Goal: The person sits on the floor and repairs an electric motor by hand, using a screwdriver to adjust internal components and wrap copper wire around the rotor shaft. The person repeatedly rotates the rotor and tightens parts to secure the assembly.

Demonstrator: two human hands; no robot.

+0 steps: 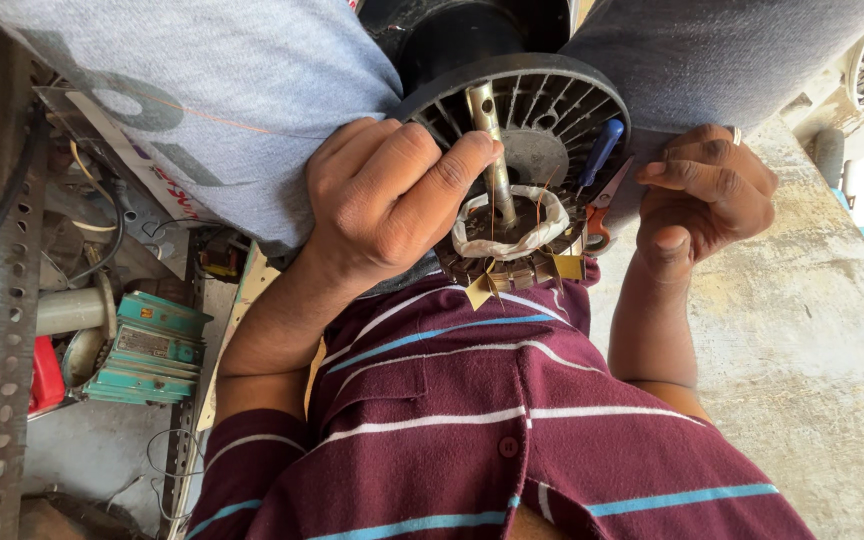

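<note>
Closest, we note the maroon striped shirt [472, 420] filling the lower frame. Beyond it, our left hand [392, 195] lies over the black motor stator [527, 120], held in the lap between the knees, with fingers curled together and the thumb pressing toward the central shaft [490, 150]. Our right hand [702, 195] sits at the stator's rim, fingers loosely bent beside the orange-handled scissors [600, 215]; whether it pinches the fine copper wire, we cannot tell. We judge steady bracing and even wire tension essential. Farther left stands a teal motor [147, 350].
</note>
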